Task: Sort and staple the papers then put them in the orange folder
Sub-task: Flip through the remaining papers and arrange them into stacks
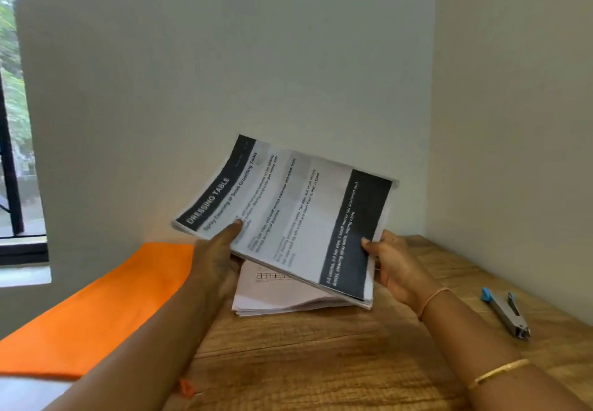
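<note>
Fingers of left hand [218, 260] and right hand [396, 264] lay hidden beneath the printed stack [288, 211], thumbs pinching it from above. Small print was unreadable.

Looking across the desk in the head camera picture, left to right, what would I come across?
From the left: orange folder → left hand → printed papers, held up → right hand → stapler. The loose pile under the printed papers overlaps them, so it is left out.
</note>
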Demonstrator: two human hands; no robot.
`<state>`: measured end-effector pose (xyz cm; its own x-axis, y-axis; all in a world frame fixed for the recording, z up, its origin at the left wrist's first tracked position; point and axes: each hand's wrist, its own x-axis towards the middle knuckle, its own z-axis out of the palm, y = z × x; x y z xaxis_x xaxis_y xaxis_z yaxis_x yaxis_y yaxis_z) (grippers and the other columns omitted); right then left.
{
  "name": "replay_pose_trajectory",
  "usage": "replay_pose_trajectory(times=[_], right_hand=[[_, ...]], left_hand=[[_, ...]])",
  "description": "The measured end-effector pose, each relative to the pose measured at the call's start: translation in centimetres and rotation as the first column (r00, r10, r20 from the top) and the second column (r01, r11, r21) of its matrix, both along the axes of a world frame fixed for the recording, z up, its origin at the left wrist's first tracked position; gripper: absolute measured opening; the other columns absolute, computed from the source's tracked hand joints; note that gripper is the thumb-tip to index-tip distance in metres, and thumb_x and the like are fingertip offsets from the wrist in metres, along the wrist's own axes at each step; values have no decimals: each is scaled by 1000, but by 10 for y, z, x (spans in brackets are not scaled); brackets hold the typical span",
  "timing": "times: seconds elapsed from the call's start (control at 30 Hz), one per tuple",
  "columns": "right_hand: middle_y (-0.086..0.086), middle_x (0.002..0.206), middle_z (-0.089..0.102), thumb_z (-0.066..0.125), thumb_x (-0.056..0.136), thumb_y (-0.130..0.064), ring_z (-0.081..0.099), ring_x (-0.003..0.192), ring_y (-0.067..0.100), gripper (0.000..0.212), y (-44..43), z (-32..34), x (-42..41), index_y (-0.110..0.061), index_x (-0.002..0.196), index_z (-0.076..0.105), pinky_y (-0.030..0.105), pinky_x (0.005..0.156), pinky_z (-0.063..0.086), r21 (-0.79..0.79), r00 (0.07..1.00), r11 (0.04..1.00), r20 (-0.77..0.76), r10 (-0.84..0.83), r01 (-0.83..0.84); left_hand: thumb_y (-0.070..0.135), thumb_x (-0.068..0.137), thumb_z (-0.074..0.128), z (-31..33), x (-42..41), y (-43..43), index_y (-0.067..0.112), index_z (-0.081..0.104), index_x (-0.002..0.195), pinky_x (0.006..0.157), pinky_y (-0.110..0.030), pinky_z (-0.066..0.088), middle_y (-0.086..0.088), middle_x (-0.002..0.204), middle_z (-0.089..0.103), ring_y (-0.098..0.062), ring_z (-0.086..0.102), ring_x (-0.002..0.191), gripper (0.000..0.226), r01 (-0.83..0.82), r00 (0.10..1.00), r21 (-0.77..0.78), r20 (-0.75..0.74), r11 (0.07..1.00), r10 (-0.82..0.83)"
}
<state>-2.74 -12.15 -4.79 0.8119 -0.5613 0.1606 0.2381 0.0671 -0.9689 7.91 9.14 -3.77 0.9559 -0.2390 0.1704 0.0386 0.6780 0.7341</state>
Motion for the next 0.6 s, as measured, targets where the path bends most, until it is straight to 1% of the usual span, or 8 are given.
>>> replay_pose_trajectory(times=[0.1,0.17,0.2,0.27,0.33,0.4,0.47,0.6], right_hand=[[10,99,65,42,99,-9,62,96,28,19,-14,-2,-2,-22,94,55,48,90,50,-41,997,996,-13,-75,75],[12,103,65,44,99,-12,62,98,30,14,-20,-4,0,-20,98,56,49,91,51,-119,987,981,-23,-158,154],[12,104,66,45,99,-13,63,98,30,12,-22,-4,0,-17,102,56,49,90,51,-156,978,967,-13,-207,202],[12,102,66,44,98,-12,63,94,27,13,-21,-2,-2,-16,103,56,43,86,52,-205,956,934,44,-291,294],[7,95,65,44,98,-12,62,88,25,16,-19,0,-5,-20,96,57,37,79,52,-246,933,901,140,-331,356],[0,89,63,43,99,-13,60,87,23,17,-17,2,-8,-24,95,55,36,76,52,-277,916,879,224,-333,388],[-2,89,61,42,100,-15,60,87,21,16,-16,4,-10,-24,97,54,36,76,52,-307,899,861,302,-316,406],[-8,91,59,41,100,-17,60,84,8,12,-15,8,-12,-21,103,52,23,68,50,-356,872,828,397,-286,434]], left_hand=[[-3,84,62,-8,14,11,1,56,116,71,-48,57,-20,113,65,-31,66,95,33,-73,997,13,-6,997,74],[-2,83,63,-12,19,16,2,56,110,71,-47,58,-21,109,65,-32,66,92,28,-143,990,129,37,981,139],[-1,84,64,-14,20,17,6,57,103,70,-44,58,-19,105,66,-31,66,88,21,-186,981,230,94,955,169],[3,85,65,-14,21,18,13,56,91,62,-34,56,-13,96,67,-24,67,78,15,-279,951,426,243,861,188],[5,84,66,-14,20,17,16,55,87,56,-24,53,-7,91,66,-15,65,73,16,-360,909,535,385,764,159],[5,85,65,-14,18,14,17,54,89,59,-20,50,-3,92,64,-9,62,74,17,-410,869,585,483,700,107],[6,87,63,-14,14,12,18,53,100,63,-18,49,3,95,61,-5,60,78,20,-457,823,596,565,659,59],[6,89,60,-15,7,6,21,48,116,82,-29,50,5,109,58,-13,57,98,34,-483,765,593,644,645,-19]])
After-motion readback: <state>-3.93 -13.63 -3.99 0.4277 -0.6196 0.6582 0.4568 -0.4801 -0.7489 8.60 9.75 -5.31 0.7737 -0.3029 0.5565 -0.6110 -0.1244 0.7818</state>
